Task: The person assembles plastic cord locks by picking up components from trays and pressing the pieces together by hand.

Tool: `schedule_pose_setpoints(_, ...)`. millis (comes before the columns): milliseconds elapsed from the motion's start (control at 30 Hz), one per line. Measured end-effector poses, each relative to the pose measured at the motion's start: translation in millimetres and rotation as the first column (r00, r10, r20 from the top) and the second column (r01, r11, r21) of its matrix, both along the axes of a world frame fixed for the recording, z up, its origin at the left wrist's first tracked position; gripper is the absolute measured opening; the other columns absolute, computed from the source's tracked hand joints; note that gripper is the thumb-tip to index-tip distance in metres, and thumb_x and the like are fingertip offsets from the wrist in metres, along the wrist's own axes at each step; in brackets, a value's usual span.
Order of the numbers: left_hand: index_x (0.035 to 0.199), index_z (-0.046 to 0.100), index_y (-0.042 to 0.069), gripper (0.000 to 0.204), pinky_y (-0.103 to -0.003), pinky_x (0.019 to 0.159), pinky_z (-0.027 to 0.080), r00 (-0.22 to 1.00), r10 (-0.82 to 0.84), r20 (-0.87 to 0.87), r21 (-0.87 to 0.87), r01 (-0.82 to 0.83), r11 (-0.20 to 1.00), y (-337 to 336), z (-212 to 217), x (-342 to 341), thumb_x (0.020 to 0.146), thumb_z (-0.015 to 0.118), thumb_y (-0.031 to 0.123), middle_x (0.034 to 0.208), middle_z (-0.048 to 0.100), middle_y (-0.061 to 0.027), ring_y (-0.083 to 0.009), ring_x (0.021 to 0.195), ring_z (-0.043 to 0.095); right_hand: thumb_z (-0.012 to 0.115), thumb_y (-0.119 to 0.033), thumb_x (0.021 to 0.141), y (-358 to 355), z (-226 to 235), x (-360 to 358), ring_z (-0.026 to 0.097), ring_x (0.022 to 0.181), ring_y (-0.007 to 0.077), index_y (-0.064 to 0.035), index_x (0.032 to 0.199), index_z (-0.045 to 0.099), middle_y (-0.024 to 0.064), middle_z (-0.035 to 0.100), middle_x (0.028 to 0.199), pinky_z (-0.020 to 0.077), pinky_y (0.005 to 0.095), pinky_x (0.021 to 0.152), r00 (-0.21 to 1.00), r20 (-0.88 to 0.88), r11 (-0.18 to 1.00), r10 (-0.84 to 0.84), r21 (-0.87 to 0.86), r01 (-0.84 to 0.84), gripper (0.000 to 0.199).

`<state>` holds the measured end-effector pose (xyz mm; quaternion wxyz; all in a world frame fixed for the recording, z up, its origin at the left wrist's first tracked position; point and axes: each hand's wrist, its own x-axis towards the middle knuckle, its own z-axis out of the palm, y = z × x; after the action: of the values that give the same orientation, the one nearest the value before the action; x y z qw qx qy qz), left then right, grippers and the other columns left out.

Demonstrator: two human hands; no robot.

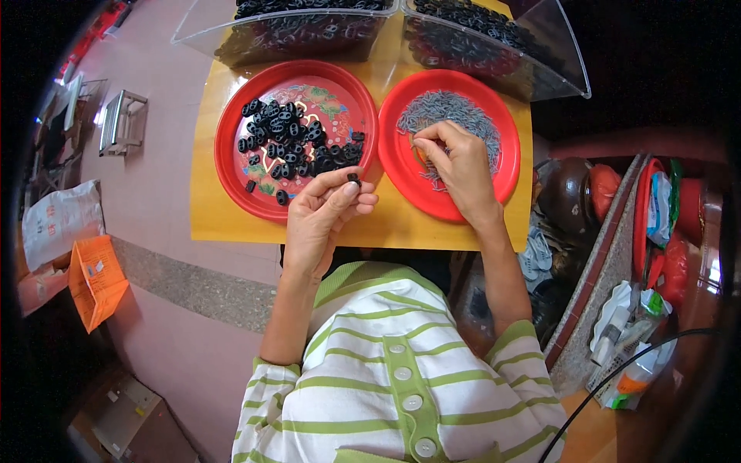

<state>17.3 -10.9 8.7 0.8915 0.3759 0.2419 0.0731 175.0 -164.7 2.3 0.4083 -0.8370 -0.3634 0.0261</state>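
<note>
the left hand [318, 212] pinches a small black plastic piece [353, 178] at the near right edge of the round red patterned tray [224, 147]. the right hand [465, 166] presses thumb to forefinger over slender grey pieces [451, 106] in the plain round red tray [509, 162]; from here, i cannot tell whether one is gripped. keep the black piece's face exposed; take grey pieces singly.

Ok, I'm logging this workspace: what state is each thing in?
Left hand: pinching a black part
Right hand: pinched over right plate; any held piece unclear
Left plate: partly filled, black parts
Right plate: partly filled, gray pieces
Left bin: open, loaded
Right bin: open, loaded
Stool: upright
Striped shirt: buttoned
</note>
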Motion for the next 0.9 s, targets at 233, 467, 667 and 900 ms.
schedule_pose_setpoints(233, 0.100, 0.059, -0.004, 0.015, -0.026, 0.075, 0.053, 0.999, -0.035, 0.038, 0.170, 0.028, 0.985, -8.7, -3.4, 4.0, 0.088, 0.057, 0.005, 0.092, 0.065, -0.0125, -0.0165, 0.081, 0.065, 0.057, -0.013, 0.090, -5.6, 8.7, -10.2, 0.050, 0.062, 0.0015, -0.0025, 0.093, 0.060, 0.0010, 0.060, 0.078, 0.0408, 0.0139, 0.051, 0.724, -0.689, 0.982, 0.042, 0.162, 0.097, 0.012)
schedule_pose_setpoints(467, 0.098, 0.061, -0.003, 0.014, -0.023, 0.073, 0.051, 0.995, -0.085, 0.058, 0.276, 0.066, 0.959, -12.4, -4.6, 22.1, 0.087, 0.059, 0.004, 0.089, 0.065, -0.0080, -0.0126, 0.080, 0.064, 0.058, -0.015, 0.090, -7.0, 10.6, -17.6, 0.050, 0.063, 0.0021, -0.0012, 0.094, 0.059, 0.0008, 0.060, 0.079, 0.0405, 0.0147, 0.050, 0.649, -0.749, 0.959, 0.133, 0.263, 0.108, 0.015)
schedule_pose_setpoints(667, 0.104, 0.060, -0.004, 0.019, -0.022, 0.071, 0.051, 0.992, -0.094, 0.084, 0.371, 0.056, 0.927, -19.2, -6.1, 28.8, 0.086, 0.060, 0.003, 0.089, 0.066, -0.0070, -0.0114, 0.079, 0.064, 0.058, -0.024, 0.090, -6.2, 17.7, -27.6, 0.051, 0.061, 0.0016, -0.0037, 0.092, 0.060, -0.0012, 0.059, 0.076, 0.0423, 0.0159, 0.048, 0.639, -0.748, 0.961, 0.179, 0.271, 0.048, 0.021)
schedule_pose_setpoints(900, 0.099, 0.063, -0.003, 0.015, -0.021, 0.071, 0.050, 0.994, -0.079, 0.079, 0.450, 0.035, 0.892, -23.0, -9.1, 33.1, 0.085, 0.062, 0.004, 0.087, 0.066, -0.0059, -0.0092, 0.076, 0.063, 0.059, -0.017, 0.089, -6.3, 26.1, -30.7, 0.048, 0.058, 0.0011, -0.0021, 0.092, 0.060, -0.0013, 0.059, 0.076, 0.0399, 0.0146, 0.050, 0.685, -0.719, 0.981, 0.118, 0.192, 0.033, 0.015)
